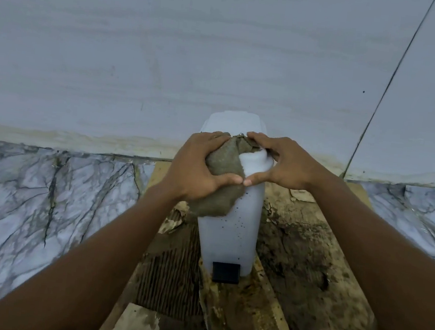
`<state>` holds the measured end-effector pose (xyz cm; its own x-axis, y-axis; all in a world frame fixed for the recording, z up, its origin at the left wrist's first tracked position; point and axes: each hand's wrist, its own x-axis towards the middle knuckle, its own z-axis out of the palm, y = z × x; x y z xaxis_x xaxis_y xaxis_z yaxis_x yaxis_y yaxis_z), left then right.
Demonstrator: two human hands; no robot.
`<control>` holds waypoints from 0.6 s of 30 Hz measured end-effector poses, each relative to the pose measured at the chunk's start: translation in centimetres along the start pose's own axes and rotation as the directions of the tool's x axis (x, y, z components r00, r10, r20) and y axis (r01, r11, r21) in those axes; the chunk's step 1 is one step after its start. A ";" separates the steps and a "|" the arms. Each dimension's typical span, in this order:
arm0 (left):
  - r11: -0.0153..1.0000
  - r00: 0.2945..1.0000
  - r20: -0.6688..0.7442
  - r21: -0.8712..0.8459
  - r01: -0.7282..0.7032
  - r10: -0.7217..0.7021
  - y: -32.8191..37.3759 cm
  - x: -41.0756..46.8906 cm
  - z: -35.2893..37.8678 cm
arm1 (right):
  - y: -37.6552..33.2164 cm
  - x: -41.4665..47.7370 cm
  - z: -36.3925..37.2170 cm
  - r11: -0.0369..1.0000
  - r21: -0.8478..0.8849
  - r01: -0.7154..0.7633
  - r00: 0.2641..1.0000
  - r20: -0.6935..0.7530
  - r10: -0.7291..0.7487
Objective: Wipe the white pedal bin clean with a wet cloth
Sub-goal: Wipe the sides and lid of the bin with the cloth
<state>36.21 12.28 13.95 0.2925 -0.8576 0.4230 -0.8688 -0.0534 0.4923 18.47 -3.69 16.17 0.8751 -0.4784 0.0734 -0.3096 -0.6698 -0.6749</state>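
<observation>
**Inspector A:** Nearest the lens we record two bare forearms rising from the bottom corners, both cut off at the frame edge. Beneath them lies a soiled patch of floor [290,257], brown and mottled; what the dirt is we cannot make out

**Inspector B:** Agreed. The white pedal bin [230,236] stands upright on that patch, close against the pale wall [169,51], with its black pedal [225,272] facing us. Dark specks dot its front

**Inspector A:** The left hand [197,166] is curled around a grey-brown cloth [222,181], pressing it onto the bin's upper left side. The cloth hangs down over the front. We cannot confirm from its look that it is wet

**Inspector B:** The right hand [281,162] arches over the top right of the bin, fingers bent, their tips on the cloth's upper edge. The two thumbs touch. The hands and cloth hide most of the lid [233,123], so we cannot tell how it sits

**Inspector A:** Marble-veined flooring [31,198] lies on either side
</observation>
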 end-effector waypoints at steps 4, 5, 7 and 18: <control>0.983 0.938 -0.313 0.148 -0.108 0.150 -0.7 -0.8 3.6 | 0.2 1.5 -1.2 0.994 0.113 -0.007 1.000 0.030 0.003; 0.980 0.915 -0.367 0.163 -0.116 0.169 -1.0 -1.0 4.4 | 0.3 1.8 -1.4 0.990 0.139 -0.008 1.000 0.016 0.006; 0.977 0.892 -0.419 0.193 -0.096 0.170 -1.9 -1.1 6.1 | 0.4 2.6 -1.5 0.985 0.175 0.008 0.999 -0.032 -0.003; 0.908 0.901 -0.355 0.408 -0.092 0.250 -4.4 2.1 11.2 | 3.1 7.4 -1.9 0.951 0.297 0.089 0.969 -0.246 -0.013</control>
<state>36.19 4.97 4.19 0.1876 -0.6046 0.7741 -0.9791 -0.1783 0.0981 23.27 -10.41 16.02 0.7605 -0.5945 0.2609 -0.1060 -0.5102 -0.8535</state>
